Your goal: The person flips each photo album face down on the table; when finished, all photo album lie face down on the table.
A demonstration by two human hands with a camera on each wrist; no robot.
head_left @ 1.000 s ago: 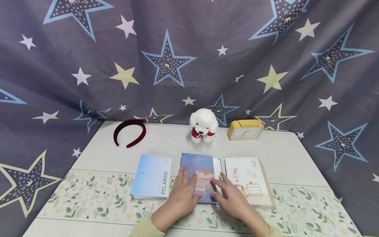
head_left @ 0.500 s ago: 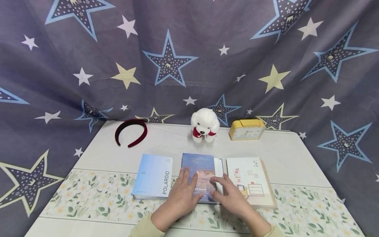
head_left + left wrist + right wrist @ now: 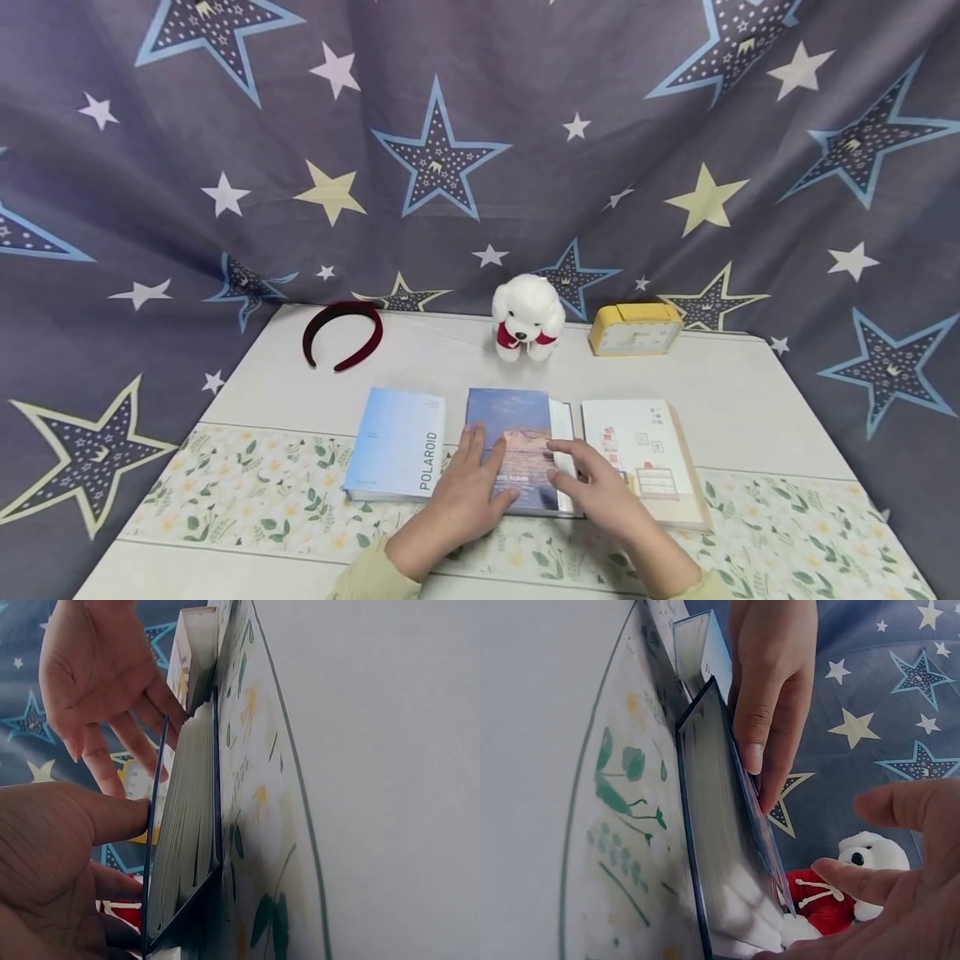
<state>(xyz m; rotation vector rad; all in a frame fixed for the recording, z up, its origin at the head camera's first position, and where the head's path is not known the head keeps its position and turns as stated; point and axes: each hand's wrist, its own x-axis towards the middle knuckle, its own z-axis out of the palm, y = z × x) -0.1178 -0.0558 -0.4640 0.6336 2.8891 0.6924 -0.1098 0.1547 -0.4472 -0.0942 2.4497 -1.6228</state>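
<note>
A photo album [image 3: 510,417] with a blue and pink seascape cover lies closed in the middle of the table. My left hand [image 3: 468,492] rests on its cover, fingers straight and spread toward the far side. Over the album's right edge is my right hand [image 3: 603,492], with index finger and thumb apart and nothing held between them. In the left wrist view, the album's thick white pages [image 3: 184,817] show between its dark covers. The left thumb [image 3: 124,817] lies along the cover there. From the right wrist view, the left fingers [image 3: 761,750] press against the same cover.
A pale blue "POLAROID" album [image 3: 397,442] lies to the left and a white illustrated album [image 3: 637,450] to the right. Farther back are a dark red headband [image 3: 367,354], a white plush dog [image 3: 528,308] and a yellow clock [image 3: 637,329]. A starry curtain [image 3: 525,192] hangs behind.
My right hand has drawn slightly up and to the right, its fingertips nearer the cover's right edge. The left hand stays on the cover. The whole head view has shifted a little.
</note>
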